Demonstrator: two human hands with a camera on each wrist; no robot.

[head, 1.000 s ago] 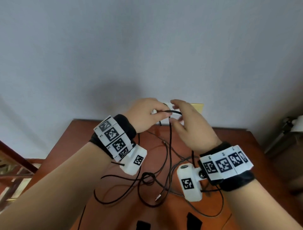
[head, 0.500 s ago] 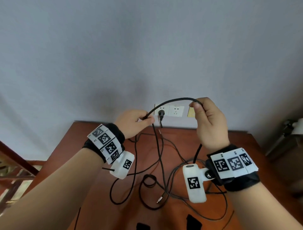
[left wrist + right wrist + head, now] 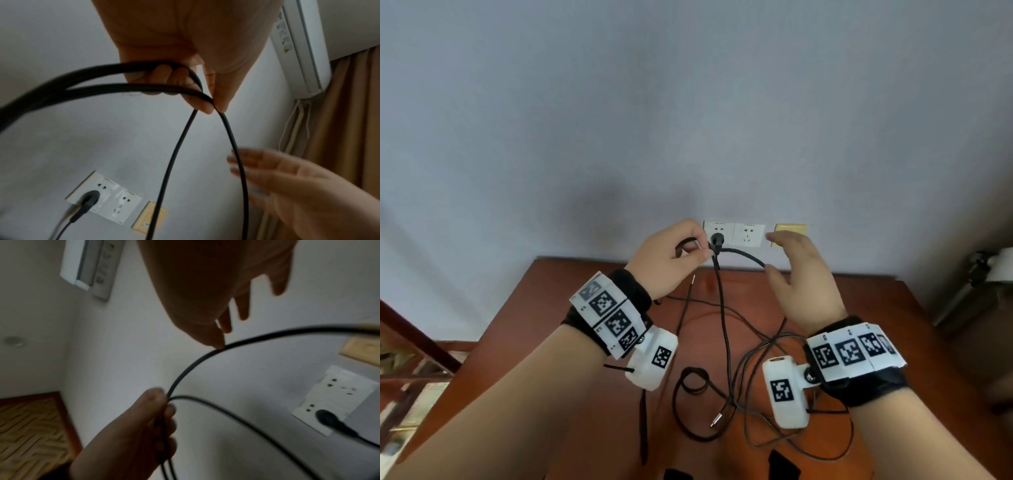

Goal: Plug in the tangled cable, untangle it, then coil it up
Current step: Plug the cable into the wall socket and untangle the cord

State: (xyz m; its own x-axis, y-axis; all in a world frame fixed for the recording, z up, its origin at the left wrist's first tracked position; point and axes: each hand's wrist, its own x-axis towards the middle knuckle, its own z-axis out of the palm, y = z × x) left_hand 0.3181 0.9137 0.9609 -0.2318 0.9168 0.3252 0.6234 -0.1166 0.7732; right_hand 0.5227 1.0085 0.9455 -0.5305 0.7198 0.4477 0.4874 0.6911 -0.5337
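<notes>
A black cable's plug (image 3: 717, 238) sits in the left white wall socket (image 3: 722, 228). My left hand (image 3: 703, 255) is just left of the plug and pinches gathered cable loops (image 3: 144, 87) between thumb and forefinger. From there one strand of the cable (image 3: 743, 253) arcs right to my right hand (image 3: 784, 257), whose fingers are straight and spread. In the right wrist view only the thumb tip touches that strand (image 3: 205, 355). The rest of the cable lies tangled (image 3: 726, 342) on the reddish wooden table (image 3: 585, 308), with a small metal connector end (image 3: 717, 419) near the front.
A second white socket (image 3: 748, 234) and a yellow wall plate (image 3: 791, 229) are right of the plug. An air conditioner (image 3: 304, 48) and a tan curtain (image 3: 349, 113) are on the right. Wooden rails (image 3: 400, 325) stand left of the table.
My right hand has let go of the raised strand, dropped lower and opened its fingers. My left hand has moved up and right to the plug, still pinching the cable.
</notes>
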